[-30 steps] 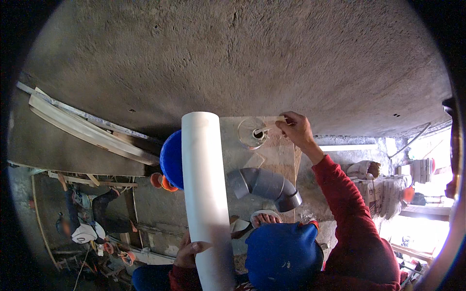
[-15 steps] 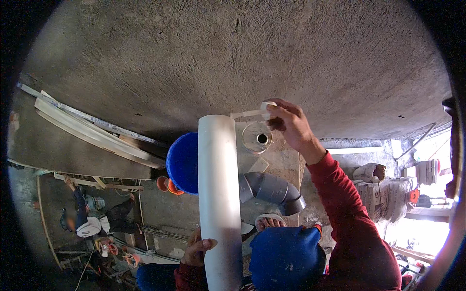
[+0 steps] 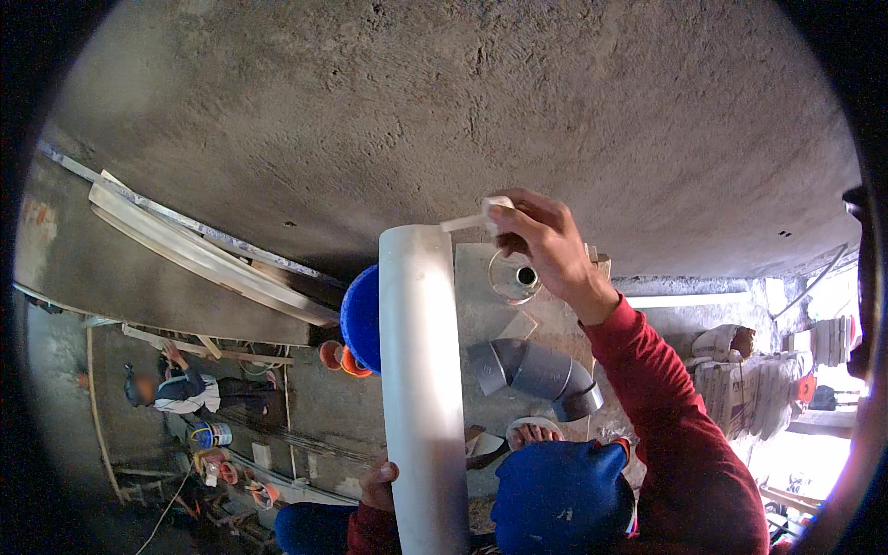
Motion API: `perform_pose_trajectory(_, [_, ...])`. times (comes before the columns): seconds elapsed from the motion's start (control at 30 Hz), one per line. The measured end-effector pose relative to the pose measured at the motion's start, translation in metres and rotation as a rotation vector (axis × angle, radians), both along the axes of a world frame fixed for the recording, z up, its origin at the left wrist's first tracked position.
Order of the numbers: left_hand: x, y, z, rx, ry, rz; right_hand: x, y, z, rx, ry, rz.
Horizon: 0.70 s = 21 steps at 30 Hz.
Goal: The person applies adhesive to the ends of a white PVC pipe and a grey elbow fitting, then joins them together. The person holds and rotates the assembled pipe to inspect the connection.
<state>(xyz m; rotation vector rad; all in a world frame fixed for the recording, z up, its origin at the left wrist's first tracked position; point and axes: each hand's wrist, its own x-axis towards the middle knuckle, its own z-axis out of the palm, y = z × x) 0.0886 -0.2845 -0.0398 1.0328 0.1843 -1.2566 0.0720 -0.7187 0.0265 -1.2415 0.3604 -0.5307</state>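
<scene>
A long white plastic pipe [image 3: 421, 370] stands between my arms, its far end toward the rough wall. My left hand [image 3: 377, 486] is closed around its near part from the left side, most fingers hidden. Pinched in my right hand [image 3: 555, 245] is a white applicator cap [image 3: 497, 211] with a pale stem. The stem's tip is at the right edge of the pipe's far end and seems to touch it. Beneath the right hand is a round open can [image 3: 507, 289] with a dark hole on top. A grey elbow pipe [image 3: 541, 375] lies to the right of the white pipe.
A blue bucket [image 3: 361, 319] stands left of the pipe, partly behind it, beside orange cups [image 3: 351, 361]. Long boards [image 3: 213, 254] lean along the wall. Another person [image 3: 185, 393] is at far left near a pail [image 3: 213, 435]. Stacked sacks [image 3: 740, 393] lie at right.
My right hand has shifted slightly left, and the applicator's stem now sits closer over the pipe's rim. The view has moved a little. The other person has changed posture.
</scene>
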Motion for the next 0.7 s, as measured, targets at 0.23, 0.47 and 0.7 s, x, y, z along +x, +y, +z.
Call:
perform_pose_trajectory(0.23, [-0.004,0.011,-0.011,-0.044,0.02,-0.048,0.01,-0.003,0.031,-0.424,0.143,-0.052])
perform_pose_trajectory(0.47, [0.002,-0.005,0.015,-0.025,0.05,-0.08,0.023,0.0,0.035,-0.615,0.162,-0.075])
perform_pose_trajectory(0.7, [0.0,-0.001,0.011,0.051,-0.062,0.025,0.004,0.004,0.032,-0.377,0.204,0.012])
